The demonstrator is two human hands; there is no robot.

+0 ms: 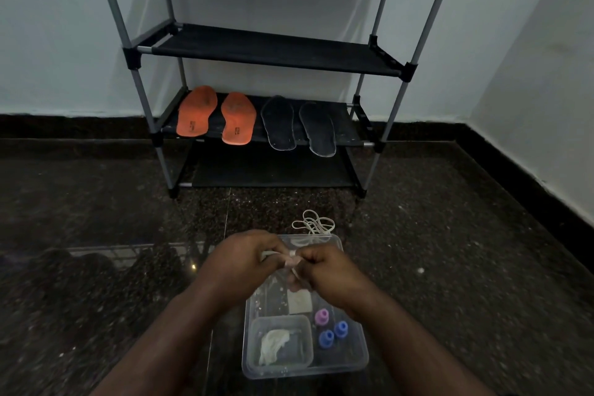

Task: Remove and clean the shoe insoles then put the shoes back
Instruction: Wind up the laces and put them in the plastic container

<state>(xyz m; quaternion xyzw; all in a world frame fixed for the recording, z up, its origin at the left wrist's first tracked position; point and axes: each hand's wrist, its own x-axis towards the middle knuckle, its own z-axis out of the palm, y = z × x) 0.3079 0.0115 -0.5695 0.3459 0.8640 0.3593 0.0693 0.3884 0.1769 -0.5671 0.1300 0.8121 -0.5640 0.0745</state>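
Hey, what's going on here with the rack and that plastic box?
A person sits on the floor, left hand and right hand pinching a white shoelace over a clear plastic box. More lace lies looped on the floor beyond it. Two orange insoles and two dark insoles lie on the shoe rack. No shoes are visible.

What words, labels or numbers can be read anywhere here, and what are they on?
None can be read.
Left orange insole: small dark mark near the heel, too small and blurred.
Right orange insole: similar dark mark near the heel, unreadable.
Capped bottles in the clear box: no label visible.
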